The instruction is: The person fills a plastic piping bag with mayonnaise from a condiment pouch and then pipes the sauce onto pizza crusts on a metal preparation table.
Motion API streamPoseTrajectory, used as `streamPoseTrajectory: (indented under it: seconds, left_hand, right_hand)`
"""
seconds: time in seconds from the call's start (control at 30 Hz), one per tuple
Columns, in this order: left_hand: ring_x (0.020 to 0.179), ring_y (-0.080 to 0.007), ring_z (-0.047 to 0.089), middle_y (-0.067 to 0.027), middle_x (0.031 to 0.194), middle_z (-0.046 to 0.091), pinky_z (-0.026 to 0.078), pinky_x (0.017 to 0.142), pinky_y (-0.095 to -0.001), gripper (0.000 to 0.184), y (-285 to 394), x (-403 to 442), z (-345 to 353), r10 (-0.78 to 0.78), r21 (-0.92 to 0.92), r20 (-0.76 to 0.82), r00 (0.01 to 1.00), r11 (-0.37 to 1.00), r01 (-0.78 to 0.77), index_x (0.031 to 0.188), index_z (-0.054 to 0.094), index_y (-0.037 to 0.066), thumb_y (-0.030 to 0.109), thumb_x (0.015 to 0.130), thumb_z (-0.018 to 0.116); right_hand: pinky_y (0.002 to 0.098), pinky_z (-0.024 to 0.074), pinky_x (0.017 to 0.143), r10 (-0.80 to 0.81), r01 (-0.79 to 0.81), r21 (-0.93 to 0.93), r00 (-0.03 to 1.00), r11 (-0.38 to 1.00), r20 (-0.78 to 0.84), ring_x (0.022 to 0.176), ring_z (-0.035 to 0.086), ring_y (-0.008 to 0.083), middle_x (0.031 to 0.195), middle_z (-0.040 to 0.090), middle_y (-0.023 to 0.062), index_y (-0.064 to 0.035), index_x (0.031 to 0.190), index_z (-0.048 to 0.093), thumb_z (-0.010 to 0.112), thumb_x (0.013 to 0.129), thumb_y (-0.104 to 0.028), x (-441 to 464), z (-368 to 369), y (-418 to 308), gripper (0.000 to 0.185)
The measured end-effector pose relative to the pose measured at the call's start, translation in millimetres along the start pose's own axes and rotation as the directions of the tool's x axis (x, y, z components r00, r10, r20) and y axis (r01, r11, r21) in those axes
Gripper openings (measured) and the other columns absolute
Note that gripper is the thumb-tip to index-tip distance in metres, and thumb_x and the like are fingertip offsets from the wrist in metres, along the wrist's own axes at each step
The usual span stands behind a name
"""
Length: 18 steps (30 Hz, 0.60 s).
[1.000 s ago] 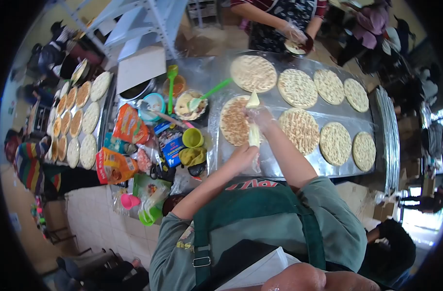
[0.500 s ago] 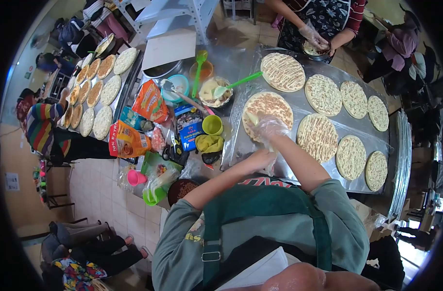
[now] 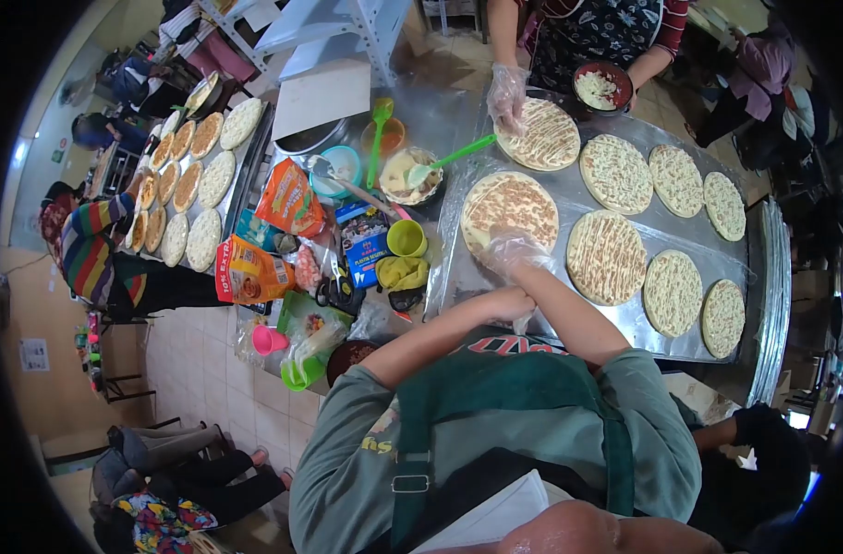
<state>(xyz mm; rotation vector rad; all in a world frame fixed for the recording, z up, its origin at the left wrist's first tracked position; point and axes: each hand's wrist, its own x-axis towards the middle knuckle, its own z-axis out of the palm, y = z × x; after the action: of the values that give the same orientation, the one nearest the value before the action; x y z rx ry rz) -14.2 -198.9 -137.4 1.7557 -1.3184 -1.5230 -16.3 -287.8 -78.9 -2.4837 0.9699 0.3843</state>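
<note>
My right hand (image 3: 516, 253), in a clear plastic glove, is at the near edge of a round pizza base (image 3: 506, 205) spread with pale sauce and brown topping. Its fingers look curled, and whatever they hold is hidden. My left hand (image 3: 506, 303) is closed beside my right wrist, a bit of clear plastic hanging below it; its contents cannot be made out. To the right lies another pizza base (image 3: 606, 258) with pale lines over its topping. A co-worker's gloved hand (image 3: 507, 97) reaches to the far pizza base (image 3: 538, 136); their other hand holds a bowl of white shreds (image 3: 599, 90).
More topped pizza bases (image 3: 673, 293) lie on the metal table to the right. At left are a bowl with a green spatula (image 3: 421, 174), an orange pouch (image 3: 253, 271), a blue box (image 3: 364, 254) and a green cup (image 3: 406, 238). Another table (image 3: 241, 171) holds more bases.
My right hand has moved slightly down toward the base's near edge; the pale item seen at its fingers is out of sight. The co-worker's gloved hand has left the bowl and reached the far base.
</note>
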Motion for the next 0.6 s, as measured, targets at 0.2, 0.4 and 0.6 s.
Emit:
streamPoseTrajectory:
  seconds: [0.2,0.4,0.6]
  left_hand:
    - [0.073,-0.0219,0.056,-0.0178,0.077,0.056,0.043,0.058,-0.034,0.034,41,-1,-15,-0.137,-0.29,0.006,0.991,0.948,0.133,0.079,0.053,-0.004,0.025,0.076,0.036]
    - [0.059,-0.0272,0.056,-0.0196,0.074,0.057,0.043,0.058,-0.0382,0.037,37,7,-8,-0.019,0.119,0.043,0.999,0.993,0.013,0.09,0.052,-0.004,0.026,0.076,0.035]
    - [0.066,-0.0287,0.056,-0.0203,0.082,0.056,0.041,0.06,-0.0388,0.037,11,14,7,0.065,0.043,0.038,0.997,0.997,-0.067,0.091,0.052,-0.003,0.026,0.077,0.034]
  right_hand:
    - [0.0347,0.0395,0.078,0.154,-0.151,0.066,0.987,0.986,-0.038,0.089,0.052,0.0291,0.098,0.052,0.0207,-0.0022,0.104,0.048,0.034,0.076,-0.047,36,-14,70,0.055]
    - [0.0362,0.0384,0.078,0.091,-0.098,0.106,0.994,0.99,0.061,0.089,0.051,0.0297,0.097,0.052,0.0207,-0.0027,0.108,0.045,0.035,0.074,-0.05,0,-30,25,0.059]
    - [0.0343,0.0389,0.076,0.09,-0.092,0.046,0.995,0.995,0.029,0.086,0.053,0.0278,0.089,0.055,0.0192,-0.0024,0.103,0.049,0.034,0.075,-0.049,4,-14,34,0.057]
